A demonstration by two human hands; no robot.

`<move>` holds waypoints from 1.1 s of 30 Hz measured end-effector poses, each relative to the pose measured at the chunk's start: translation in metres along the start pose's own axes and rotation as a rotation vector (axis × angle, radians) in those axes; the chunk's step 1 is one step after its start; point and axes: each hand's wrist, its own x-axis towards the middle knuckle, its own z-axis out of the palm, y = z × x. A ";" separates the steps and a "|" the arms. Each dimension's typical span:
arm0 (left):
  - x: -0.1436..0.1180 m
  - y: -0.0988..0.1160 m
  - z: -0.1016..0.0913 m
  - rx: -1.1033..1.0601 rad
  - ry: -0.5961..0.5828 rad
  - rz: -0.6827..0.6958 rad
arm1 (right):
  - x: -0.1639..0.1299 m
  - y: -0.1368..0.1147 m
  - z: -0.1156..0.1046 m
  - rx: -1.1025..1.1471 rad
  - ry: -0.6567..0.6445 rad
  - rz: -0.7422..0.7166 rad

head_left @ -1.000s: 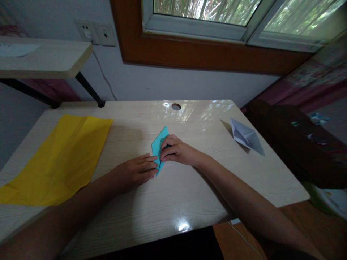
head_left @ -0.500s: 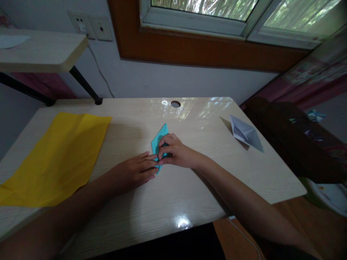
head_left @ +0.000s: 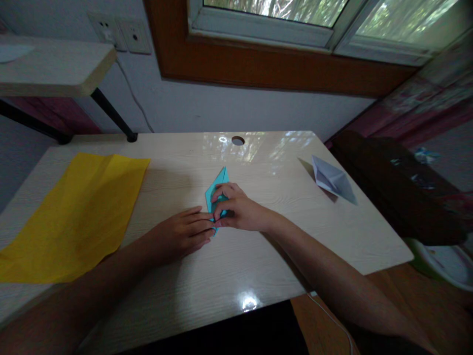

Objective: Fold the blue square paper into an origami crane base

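A turquoise sheet of paper (head_left: 213, 190), folded into a narrow pointed shape, lies in the middle of the table. From its left side my left hand (head_left: 185, 230) rests flat, fingers stretched out, with the fingertips on the lower part of the paper. My right hand (head_left: 239, 211) covers the paper's right side, its fingers curled and pinching the paper close to the left fingertips. The fold between the hands is mostly hidden by the fingers.
A large yellow sheet (head_left: 84, 217) lies at the table's left, partly behind my left forearm. On the right stands a folded white paper shape (head_left: 332, 178). A round hole (head_left: 238, 141) pierces the pale tabletop (head_left: 273, 261) near the wall; a shelf (head_left: 55, 66) rises at the back left.
The fingers of my right hand have shifted slightly on the turquoise paper. My left hand stays nearly in place, and the whole view has moved a little.
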 end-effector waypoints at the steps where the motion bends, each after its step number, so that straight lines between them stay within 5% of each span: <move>1: 0.000 0.001 0.001 -0.001 0.008 -0.002 | 0.000 0.000 0.000 0.005 0.000 0.001; 20: 0.002 0.004 0.004 0.098 -0.053 0.009 | -0.003 -0.025 0.002 -0.096 0.022 0.139; 33: 0.001 0.003 0.004 0.099 -0.058 0.022 | -0.013 0.003 0.004 -0.055 0.042 0.015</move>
